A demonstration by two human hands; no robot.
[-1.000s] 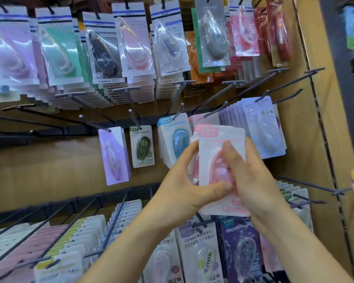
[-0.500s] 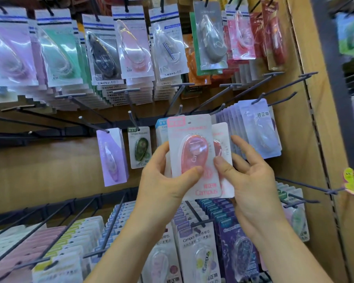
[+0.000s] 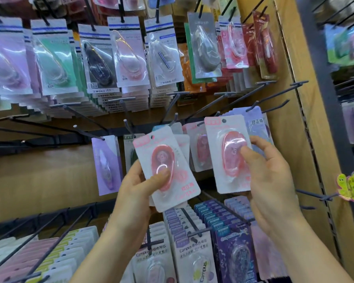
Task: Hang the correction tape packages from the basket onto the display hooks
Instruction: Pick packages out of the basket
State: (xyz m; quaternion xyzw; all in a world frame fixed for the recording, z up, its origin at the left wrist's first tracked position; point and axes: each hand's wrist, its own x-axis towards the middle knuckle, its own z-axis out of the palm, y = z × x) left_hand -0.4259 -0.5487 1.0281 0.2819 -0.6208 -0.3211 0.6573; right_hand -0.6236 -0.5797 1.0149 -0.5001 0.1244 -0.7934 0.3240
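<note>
Stock, white-carded pink correction tape: left hand (image 3: pixel 135 193) pinches tilted spare (image 3: pixel 166 170) left of hung pink row (image 3: pixel 198 150); right hand (image 3: pixel 274 184), apart, grips upright package (image 3: pixel 227 154) before it, hole topmost for hooking.

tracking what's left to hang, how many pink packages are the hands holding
2. The tilted pink package in the left hand, the upright pink package in the right hand; more may hide behind the tilted one.

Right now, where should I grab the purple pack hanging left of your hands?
Probably pinch the purple pack by its lower half from the front, thumb on the bubble, fingers behind. Its top hole is threaded on the hook, so slide it forward off the tip.
</note>
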